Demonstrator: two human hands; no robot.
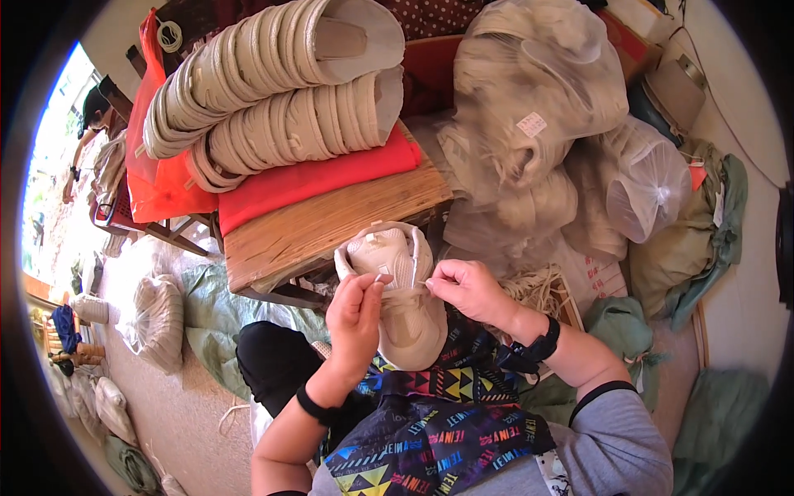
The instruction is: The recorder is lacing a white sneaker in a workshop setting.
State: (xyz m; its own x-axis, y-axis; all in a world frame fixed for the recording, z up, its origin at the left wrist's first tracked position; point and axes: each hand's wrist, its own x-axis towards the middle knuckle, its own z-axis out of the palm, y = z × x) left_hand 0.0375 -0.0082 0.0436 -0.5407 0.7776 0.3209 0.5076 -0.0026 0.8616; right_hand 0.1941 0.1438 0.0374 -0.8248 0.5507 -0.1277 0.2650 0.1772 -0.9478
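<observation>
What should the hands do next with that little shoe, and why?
Probably pull the lace through and snug it. The left hand and right hand both pinch at the top of the beige shoe lying on the lap, the right one seemingly holding a thin lace end. It looks unfinished.

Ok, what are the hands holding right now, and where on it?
A beige shoe resting on the lap. The left hand pinches near its tongue; the right hand pinches at the opening's right edge, possibly a lace, too small to tell.
</observation>
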